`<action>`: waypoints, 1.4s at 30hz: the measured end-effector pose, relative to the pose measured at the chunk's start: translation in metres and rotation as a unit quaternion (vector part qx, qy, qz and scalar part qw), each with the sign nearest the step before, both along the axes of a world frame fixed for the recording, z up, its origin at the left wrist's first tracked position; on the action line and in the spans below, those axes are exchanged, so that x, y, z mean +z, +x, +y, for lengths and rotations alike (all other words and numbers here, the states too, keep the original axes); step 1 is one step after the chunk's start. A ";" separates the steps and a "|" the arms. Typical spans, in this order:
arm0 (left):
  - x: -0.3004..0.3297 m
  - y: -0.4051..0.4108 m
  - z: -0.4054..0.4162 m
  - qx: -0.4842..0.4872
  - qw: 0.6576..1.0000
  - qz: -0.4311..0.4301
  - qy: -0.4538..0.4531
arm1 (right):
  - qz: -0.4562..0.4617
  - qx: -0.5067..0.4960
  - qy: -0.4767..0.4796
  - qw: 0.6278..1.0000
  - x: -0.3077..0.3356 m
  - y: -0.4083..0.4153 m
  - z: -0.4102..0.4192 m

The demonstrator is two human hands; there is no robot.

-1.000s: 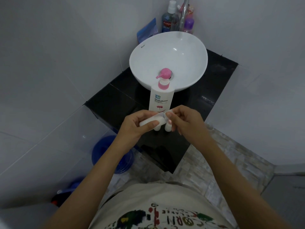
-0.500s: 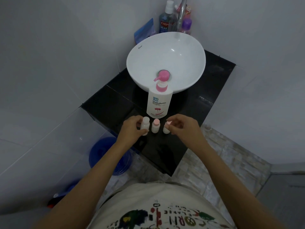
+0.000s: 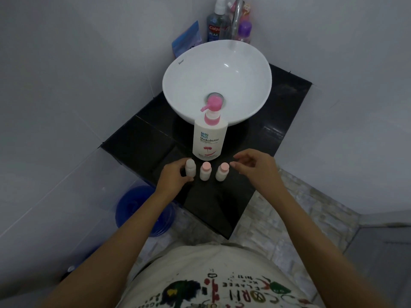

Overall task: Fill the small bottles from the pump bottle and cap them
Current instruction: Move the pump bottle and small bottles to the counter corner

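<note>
A white pump bottle with a pink pump head stands on the black counter, just in front of the basin. Three small white bottles stand upright in a row before it. The left one has a white cap, and my left hand curls around it. The middle one and the right one carry pink caps. My right hand hovers just right of the row, fingers loosely spread, holding nothing and touching no bottle.
A white bowl basin sits at the back of the counter under a chrome tap. Toiletry bottles and a blue packet crowd the corner behind it. A blue bucket stands on the floor, lower left.
The white-capped small bottle, held tilted in both hands a second ago, now stands at the left of the row. My right hand has let go and drawn back to the right.
</note>
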State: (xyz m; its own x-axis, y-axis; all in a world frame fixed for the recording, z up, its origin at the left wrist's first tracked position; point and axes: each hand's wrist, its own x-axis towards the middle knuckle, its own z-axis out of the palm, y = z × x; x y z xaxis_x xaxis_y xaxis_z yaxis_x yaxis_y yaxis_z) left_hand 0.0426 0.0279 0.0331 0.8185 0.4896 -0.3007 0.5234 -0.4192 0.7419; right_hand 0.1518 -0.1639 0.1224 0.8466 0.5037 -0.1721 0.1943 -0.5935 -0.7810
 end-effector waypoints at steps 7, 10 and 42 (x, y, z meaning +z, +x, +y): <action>0.024 0.005 0.036 0.021 0.999 -0.023 0.026 | -0.032 0.010 -0.008 0.999 -0.013 0.036 0.019; 0.042 0.023 0.046 0.022 0.996 -0.082 0.005 | -0.004 0.045 -0.023 0.999 -0.025 0.050 0.036; 0.063 -0.035 0.152 0.329 0.921 -0.180 0.110 | 0.087 0.413 0.060 0.905 -0.001 0.049 0.289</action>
State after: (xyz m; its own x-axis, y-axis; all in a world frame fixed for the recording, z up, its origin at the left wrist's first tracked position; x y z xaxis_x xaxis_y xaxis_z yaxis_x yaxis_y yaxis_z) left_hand 0.0078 0.1795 0.0964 0.3502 0.9316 0.0977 0.4556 -0.2605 0.8512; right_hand 0.2006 0.1251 0.1213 0.1388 0.9756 -0.1700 0.4002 -0.2122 -0.8915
